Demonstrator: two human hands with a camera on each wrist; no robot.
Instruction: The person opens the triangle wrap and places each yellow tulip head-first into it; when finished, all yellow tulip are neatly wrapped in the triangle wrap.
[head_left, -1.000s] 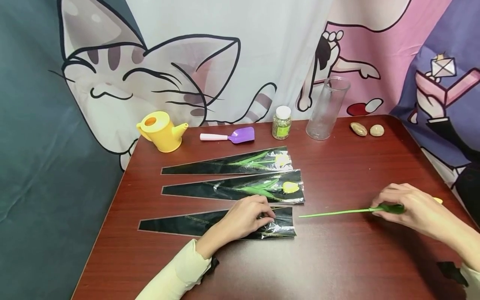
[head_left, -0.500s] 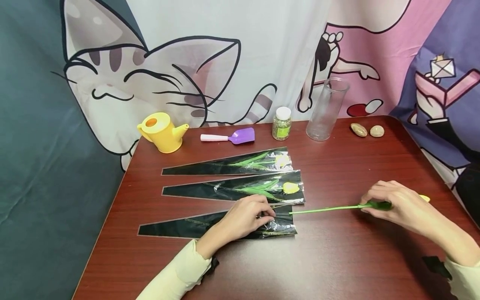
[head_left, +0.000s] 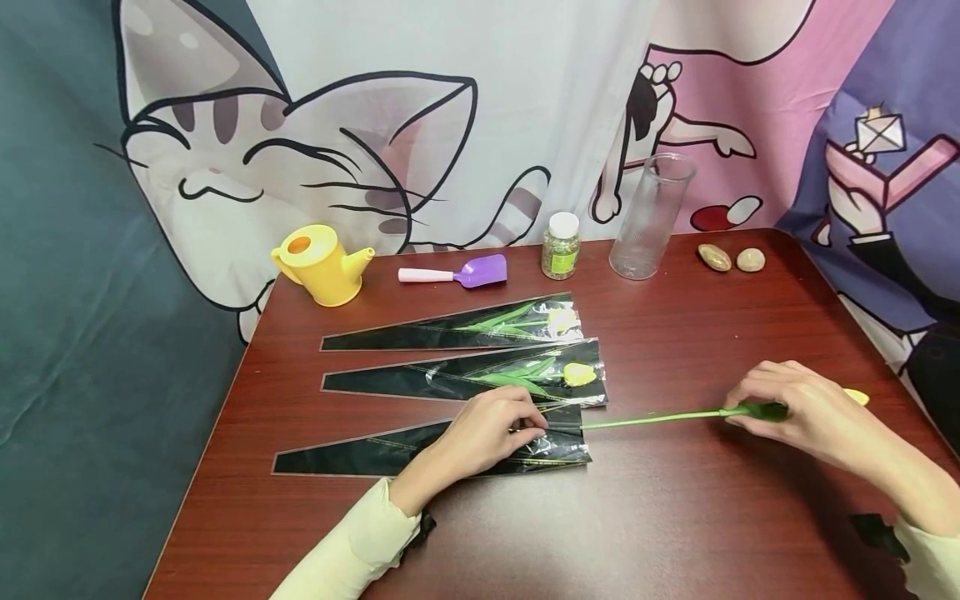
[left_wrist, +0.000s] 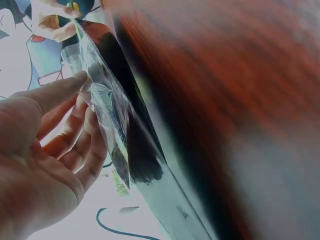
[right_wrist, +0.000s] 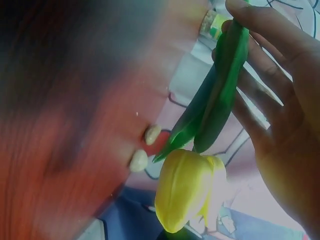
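My left hand pinches the clear film at the wide end of a black-backed flower sleeve lying on the table, lifting the film away from the black back. My right hand holds a yellow artificial tulip by its stem, thumb and fingers just where the green leaves begin. The stem points left, its tip at the sleeve's mouth. The bloom hangs behind the right palm, mostly hidden in the head view. Two more sleeves, each with a yellow tulip inside, lie just beyond.
Along the back stand a yellow watering can, a purple toy shovel, a jar with a white lid and a tall clear vase. Two stones lie at the back right. A printed curtain hangs behind the table.
My right hand has moved left with the tulip, bringing the stem tip to the sleeve's mouth, then has nearly stopped. The sleeve's wide end has shifted slightly away from me; my left hand has kept its grip.
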